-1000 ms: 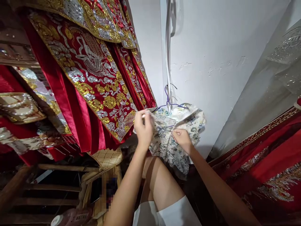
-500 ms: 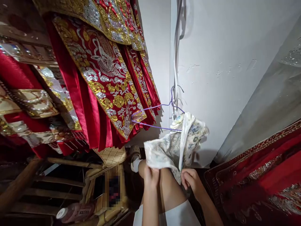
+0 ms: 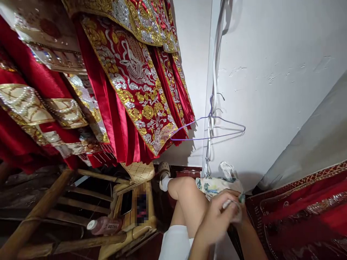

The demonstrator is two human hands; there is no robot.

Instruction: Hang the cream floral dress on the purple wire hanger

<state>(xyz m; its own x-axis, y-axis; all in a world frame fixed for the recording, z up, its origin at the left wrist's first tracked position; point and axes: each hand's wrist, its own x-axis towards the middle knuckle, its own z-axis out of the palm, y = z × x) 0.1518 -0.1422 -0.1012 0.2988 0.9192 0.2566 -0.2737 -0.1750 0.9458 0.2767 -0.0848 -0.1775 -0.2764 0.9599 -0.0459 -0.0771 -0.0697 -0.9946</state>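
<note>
A white floral garment (image 3: 217, 185) with blue, green and yellow print lies bunched over my right knee, a paler part of it standing up at the far end. My left hand (image 3: 220, 211) is closed on its near edge, fingers pinching the cloth. Close beside it, my right hand (image 3: 240, 208) also grips the cloth, though the left hand and fabric cover most of its fingers. Above the garment, a thin purple hanger (image 3: 208, 138) hangs by its hook from white straps (image 3: 215, 68) along the wall, with no clothing on it.
Red embroidered costumes (image 3: 141, 86) hang at the left. A bamboo chair (image 3: 148, 216) holds a phone (image 3: 126, 202), a pinkish bottle (image 3: 105, 225) and a blurred item. Red garments in clear covering (image 3: 306, 209) stand at the right, beside the white wall (image 3: 271, 43).
The garment has come off the hanger and down onto my knee. Both hands have moved together toward the right, gathering the cloth. The hanger now hangs level and bare.
</note>
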